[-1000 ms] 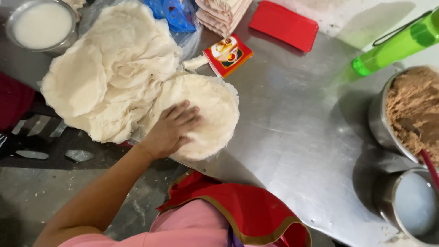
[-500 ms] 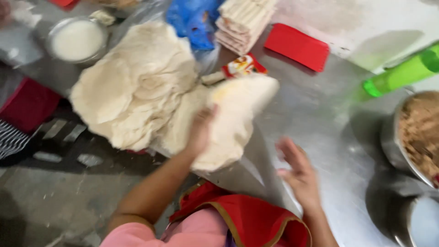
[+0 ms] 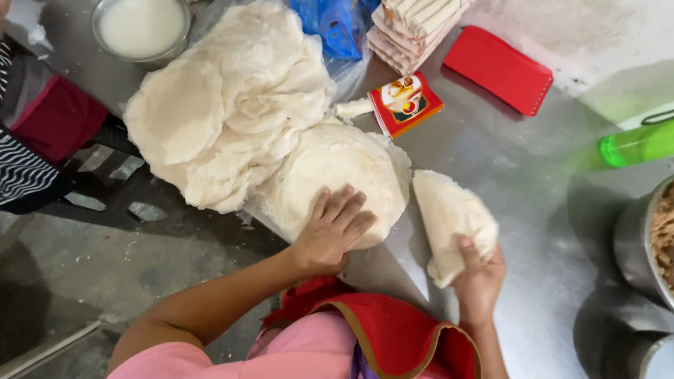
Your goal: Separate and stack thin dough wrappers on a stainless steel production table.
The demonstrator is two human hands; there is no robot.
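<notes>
resting flat with fingers spread, the left hand [image 3: 333, 231] presses open-palmed on the top round wrapper [image 3: 337, 175] of a small stack at the near edge of the steel table [image 3: 533, 161]; the right hand [image 3: 479, 277] is closed in a pinch on the lower edge of a folded wrapper [image 3: 449, 217], which lies apart from the stack, just to its right, its bottom corner lifted by the fingers; judged from how things lie, one sheet is separated and doubled over into a half-moon, while the stack under the left palm and the big heap of wrappers [image 3: 225, 105] behind it remain untouched, so most of the work looks undone; no filling shows on the folded piece; the wrappers are thin, pale cream, matte, limp and slightly crinkled at the edges, draping over one another rather than lying crisp; the table is brushed grey metal with dull reflections; a round steel bowl of white liquid [image 3: 140, 28] sits at the far left; a steel pot of brown crumbly filling [image 3: 656, 238] stands at the right edge; a small red packet [image 3: 406, 104], a red notebook [image 3: 500, 69], a blue plastic bag [image 3: 333, 24] and a green bottle [image 3: 635, 144] lie beyond.
</notes>
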